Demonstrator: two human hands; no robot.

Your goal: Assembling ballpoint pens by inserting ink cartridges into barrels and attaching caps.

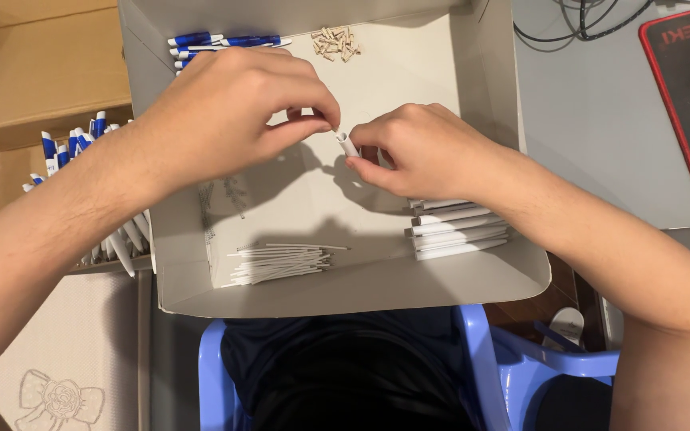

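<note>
Shallow white cardboard tray (473, 279) on the lap, left hand (225, 112) and right hand (425, 152) above its middle, both pinched on one white pen barrel (347, 144), white barrels (457, 231) stacked at its right wall, thin refills (277, 262) near its front, blue-and-white pens (217, 40) and tan small parts (335, 43) at its back

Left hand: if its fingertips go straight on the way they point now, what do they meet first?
The left hand points right, toward the white pen barrel pinched by the right hand. It would probably meet that barrel's open end first, then the right fingers behind it, though depth is hard to judge.
</note>
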